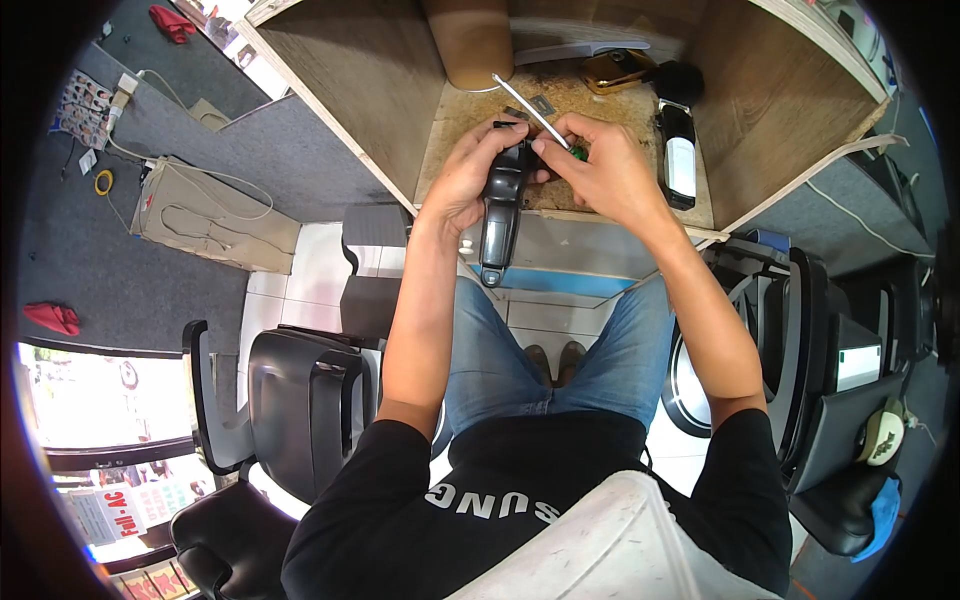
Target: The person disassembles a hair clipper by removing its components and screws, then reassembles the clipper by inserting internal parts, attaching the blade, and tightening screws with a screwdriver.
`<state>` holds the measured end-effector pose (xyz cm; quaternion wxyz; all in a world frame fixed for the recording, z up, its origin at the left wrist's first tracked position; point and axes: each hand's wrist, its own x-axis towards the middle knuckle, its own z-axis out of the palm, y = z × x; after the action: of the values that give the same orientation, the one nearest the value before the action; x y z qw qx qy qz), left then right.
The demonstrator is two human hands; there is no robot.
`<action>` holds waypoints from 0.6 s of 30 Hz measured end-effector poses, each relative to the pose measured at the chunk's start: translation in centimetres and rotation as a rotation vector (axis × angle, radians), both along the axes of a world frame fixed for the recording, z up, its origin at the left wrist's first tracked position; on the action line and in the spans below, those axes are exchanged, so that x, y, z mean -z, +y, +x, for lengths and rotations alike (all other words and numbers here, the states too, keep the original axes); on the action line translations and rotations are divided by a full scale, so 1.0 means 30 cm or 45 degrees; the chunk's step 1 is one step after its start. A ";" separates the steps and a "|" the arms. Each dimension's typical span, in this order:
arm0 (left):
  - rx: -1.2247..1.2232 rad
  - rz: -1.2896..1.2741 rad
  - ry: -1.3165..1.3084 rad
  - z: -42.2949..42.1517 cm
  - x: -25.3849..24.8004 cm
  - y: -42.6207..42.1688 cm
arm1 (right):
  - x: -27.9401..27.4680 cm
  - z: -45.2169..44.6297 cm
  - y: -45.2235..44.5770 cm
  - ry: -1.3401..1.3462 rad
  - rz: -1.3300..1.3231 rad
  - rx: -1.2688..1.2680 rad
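Note:
My left hand is closed around a black electric hair clipper, its glossy body hanging down toward my knees. My right hand pinches close to the clipper's upper end and also holds a screwdriver. The screwdriver's silver shaft points up and left, away from the clipper, and a bit of green handle shows between the fingers. Fingers hide the clipper's head, so what the right fingertips touch there is unclear. Small dark and metal bits lie on the worn shelf just beyond my hands.
On the shelf's right lies a second clipper, black and white. A brown cylindrical container, a gold-and-black object and a dark brush-like thing stand toward the back. Wooden side walls enclose the shelf. Black chairs flank me.

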<state>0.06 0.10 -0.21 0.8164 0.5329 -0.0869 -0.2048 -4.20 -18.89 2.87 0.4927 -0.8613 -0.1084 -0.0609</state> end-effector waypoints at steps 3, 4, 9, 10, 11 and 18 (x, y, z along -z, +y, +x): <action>0.001 -0.022 0.001 0.006 0.015 0.002 | -0.003 -0.005 0.001 0.025 0.042 -0.011; -0.002 -0.024 0.003 0.008 0.018 0.002 | 0.002 -0.004 0.000 0.019 0.051 -0.015; -0.032 -0.008 0.021 -0.002 0.002 -0.004 | 0.030 0.014 -0.009 -0.034 0.026 -0.044; -0.031 -0.007 0.020 0.000 0.007 -0.003 | 0.024 0.013 -0.005 -0.003 0.015 -0.047; -0.031 -0.006 0.020 0.003 0.011 -0.002 | 0.020 0.013 -0.003 0.029 0.005 -0.050; -0.003 0.017 0.016 0.000 -0.002 0.003 | 0.007 0.006 0.000 -0.009 -0.016 -0.040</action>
<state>0.08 0.20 -0.17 0.8137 0.5371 -0.0798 -0.2076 -4.02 -18.90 2.65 0.4878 -0.8623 -0.1241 -0.0556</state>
